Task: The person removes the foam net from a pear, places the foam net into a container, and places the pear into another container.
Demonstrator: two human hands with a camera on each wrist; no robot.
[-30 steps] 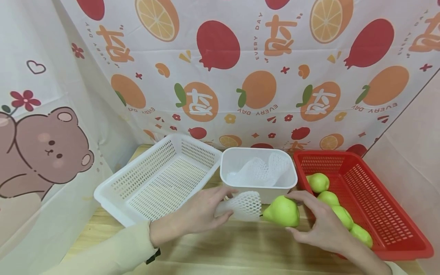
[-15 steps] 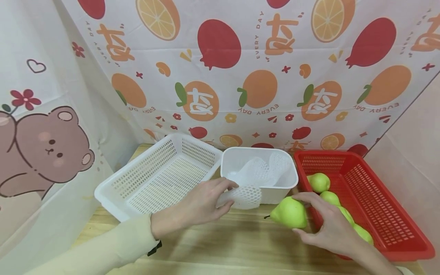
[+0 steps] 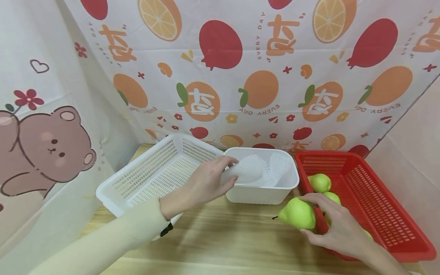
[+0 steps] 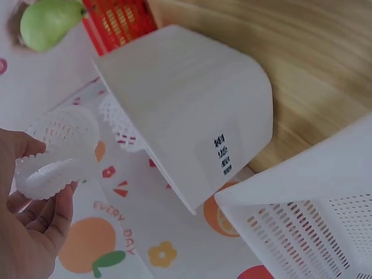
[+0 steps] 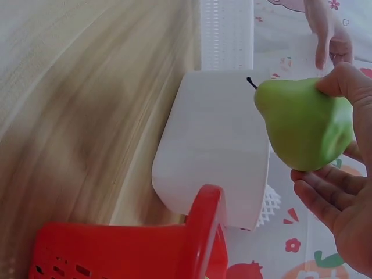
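My left hand pinches a white foam fruit net at its near end, above the white bin. In the left wrist view the foam net shows its scalloped edge between thumb and fingers. More white foam netting lies inside the bin. My right hand grips a green pear beside the red basket's near left side, stem pointing left. Thumb and fingers around the pear show in the right wrist view.
The red basket on the right holds several green pears, partly hidden by my right hand. A white slotted basket stands on the left. All rest on a wooden table before a fruit-print curtain.
My left hand has lifted the foam net away from the pear's stem end, up and back over the white bin. The right hand has drawn the pear slightly right, towards the red basket.
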